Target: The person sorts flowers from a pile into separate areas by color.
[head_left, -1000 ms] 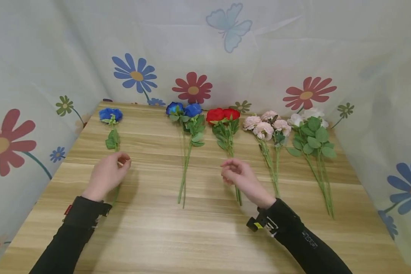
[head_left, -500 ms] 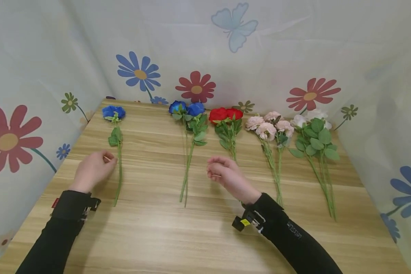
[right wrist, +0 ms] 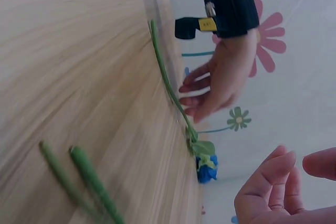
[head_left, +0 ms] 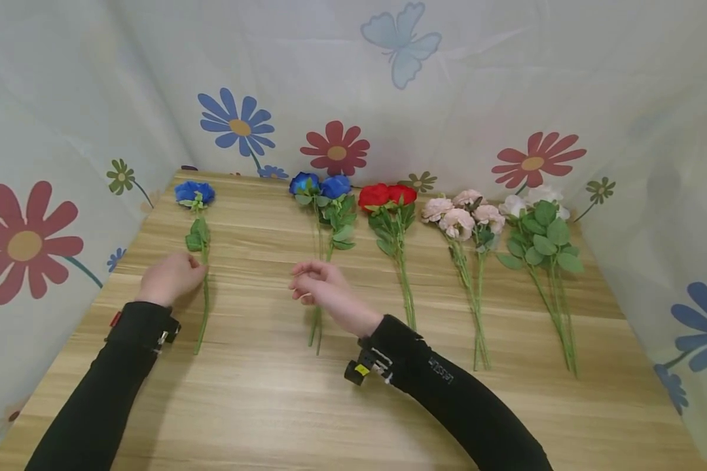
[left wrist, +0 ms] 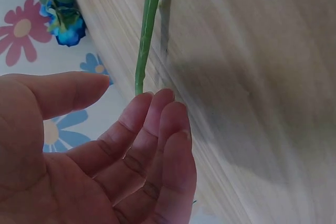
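At the table's left lies a single blue artificial flower [head_left: 194, 194] with a green stem. My left hand [head_left: 169, 280] is beside its stem. In the left wrist view the stem [left wrist: 149, 30] runs to the fingertips, and the thumb stays apart from the bent fingers. Over the lower stems of a pair of blue flowers [head_left: 335, 187] hovers my right hand [head_left: 330, 291], its fingers loosely bent around nothing. Two stem ends [right wrist: 86, 166] appear below it in the right wrist view, apart from the fingers.
Red flowers [head_left: 387, 195], pink flowers [head_left: 457, 223] and white flowers with green leaves [head_left: 544, 227] lie in a row to the right on the wooden table [head_left: 271, 405]. A printed cloth curtain [head_left: 459, 118] encloses the back and sides.
My right hand has moved left, from the red flowers' stems to those of the paired blue flowers. The left hand went left off the single blue flower's stem, then came back beside it.
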